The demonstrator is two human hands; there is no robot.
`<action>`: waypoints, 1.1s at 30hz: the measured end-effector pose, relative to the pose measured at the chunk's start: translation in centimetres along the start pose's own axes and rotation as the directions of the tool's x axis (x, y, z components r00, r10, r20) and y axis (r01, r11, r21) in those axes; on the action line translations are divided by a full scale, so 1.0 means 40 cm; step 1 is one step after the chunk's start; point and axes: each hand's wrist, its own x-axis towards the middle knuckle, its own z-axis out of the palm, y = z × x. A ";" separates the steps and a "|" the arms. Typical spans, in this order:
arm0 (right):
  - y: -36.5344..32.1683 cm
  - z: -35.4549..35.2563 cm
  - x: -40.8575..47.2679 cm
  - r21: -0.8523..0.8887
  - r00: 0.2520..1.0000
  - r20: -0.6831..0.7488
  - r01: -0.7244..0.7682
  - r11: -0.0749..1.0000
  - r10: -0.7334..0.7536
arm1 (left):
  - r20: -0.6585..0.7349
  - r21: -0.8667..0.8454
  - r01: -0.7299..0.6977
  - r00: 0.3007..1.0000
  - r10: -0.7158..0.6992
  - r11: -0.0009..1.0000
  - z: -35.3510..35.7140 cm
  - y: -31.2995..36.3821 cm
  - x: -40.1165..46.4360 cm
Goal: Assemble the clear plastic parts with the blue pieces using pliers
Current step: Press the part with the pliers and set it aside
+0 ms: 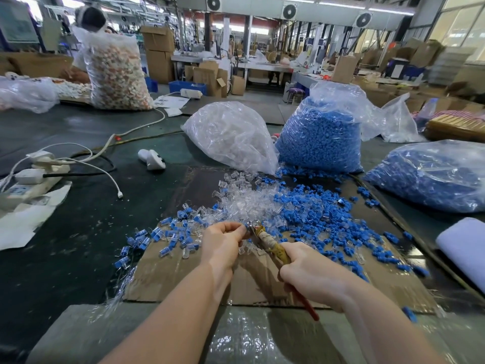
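Fingers curled tight on both sides: the left hand [223, 241] pinches something small right at the nose of the pliers [265, 239], though what sits between thumb and fingertips is too small to make out, and the right hand [311, 275] is wrapped round the pliers' handles, red grips poking out below the palm. Pliers angle up and to the left, tip meeting the left fingertips just above a cardboard sheet [183, 279] on the dark table [65, 245]. Straight ahead of the hands lies the loose heap of clear parts [245, 199], and to its right a wide scatter of blue pieces [315, 214] spreads across the cardboard. Left of the hands, a smaller spill of joined pieces [157, 236], blue set in clear, lies partly on the table. Further back stand a bag of clear parts [231, 135] and, touching it on the right, a tall blue bag [320, 135]; another blue bag [430, 177] lies at the far right. A power strip [31, 183] with white cables sits at the left edge, a white handheld device [152, 158] near it. Far left, a person [89, 19] stands behind a big bag of pale and orange bits [118, 74].
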 end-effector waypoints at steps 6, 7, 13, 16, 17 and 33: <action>0.012 0.015 0.010 0.087 0.999 -0.044 0.016 0.996 -0.012 | -0.016 0.018 -0.025 1.000 0.025 1.000 -0.001 -0.004 0.005; 0.015 0.016 0.010 0.136 0.998 -0.053 0.024 0.990 -0.017 | -0.019 0.014 -0.026 0.999 0.026 1.000 -0.002 -0.005 0.006; 0.068 0.028 0.041 0.102 0.962 -0.271 0.008 0.995 0.020 | -0.110 0.324 -0.251 0.948 0.299 0.912 -0.058 -0.006 0.026; 0.118 0.010 0.056 -0.133 0.886 -0.461 -0.130 0.982 0.055 | -0.189 0.650 -0.276 0.844 0.503 0.708 -0.126 0.006 0.047; 0.134 0.002 0.058 -0.169 0.863 -0.500 -0.185 0.968 0.077 | -0.205 0.740 -0.235 0.814 0.544 0.631 -0.152 0.009 0.054; 0.253 -0.015 0.081 -0.426 0.748 -0.653 -0.494 0.757 0.121 | -0.046 0.828 -0.328 0.769 0.638 0.455 -0.149 -0.036 0.052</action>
